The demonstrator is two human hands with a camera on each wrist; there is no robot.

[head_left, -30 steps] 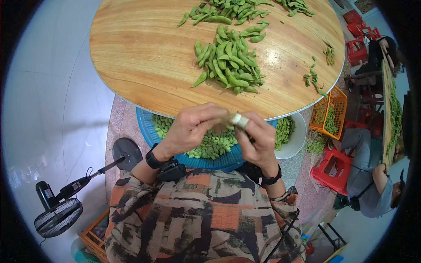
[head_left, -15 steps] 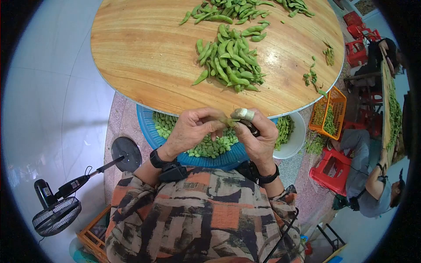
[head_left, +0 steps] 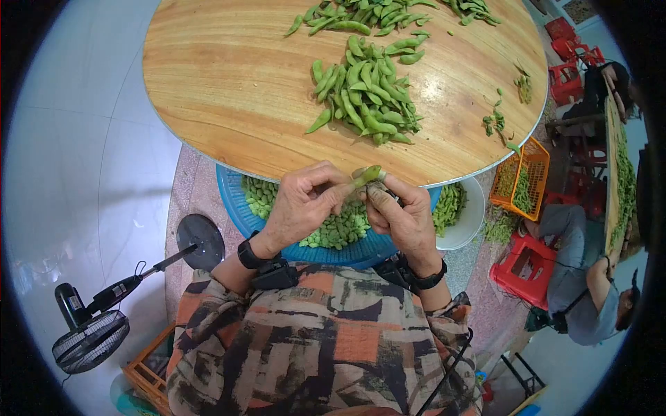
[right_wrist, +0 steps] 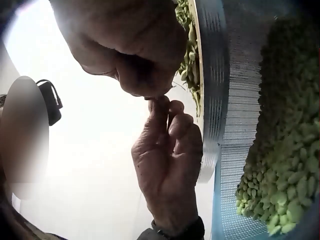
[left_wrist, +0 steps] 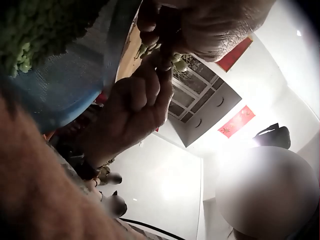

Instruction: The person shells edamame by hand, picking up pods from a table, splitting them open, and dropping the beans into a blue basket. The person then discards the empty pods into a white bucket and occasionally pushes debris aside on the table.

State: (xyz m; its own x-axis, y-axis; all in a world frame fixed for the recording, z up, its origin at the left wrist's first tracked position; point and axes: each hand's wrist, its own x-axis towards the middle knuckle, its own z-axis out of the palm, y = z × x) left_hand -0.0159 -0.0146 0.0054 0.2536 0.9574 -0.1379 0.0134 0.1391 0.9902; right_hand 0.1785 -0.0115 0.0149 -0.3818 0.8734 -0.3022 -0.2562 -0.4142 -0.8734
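Between the two hands, over the table's near edge, is a green pod (head_left: 368, 176). The left hand (head_left: 305, 201) pinches its left end between thumb and fingers. The right hand (head_left: 402, 211) grips the other end, with a pale wrap (head_left: 383, 177) around one finger; a dark item partly hidden in its palm cannot be made out. Below the hands a blue basket (head_left: 239, 211) holds shelled green beans (head_left: 340, 229). A pile of pods (head_left: 368, 93) lies on the round wooden table (head_left: 215, 83). In the right wrist view the fingertips of both hands meet.
More pods (head_left: 368, 14) lie at the table's far side, and stems (head_left: 494, 123) at its right. A white bucket (head_left: 474, 215) with pods, an orange crate (head_left: 543, 173) and a red stool (head_left: 525, 267) stand right. A fan (head_left: 92, 340) is at left; a seated person (head_left: 590, 305) is at far right.
The pod between the hands now shows more plainly and points up to the right. The right thumb and fingers have shifted around it; the left hand has moved only slightly.
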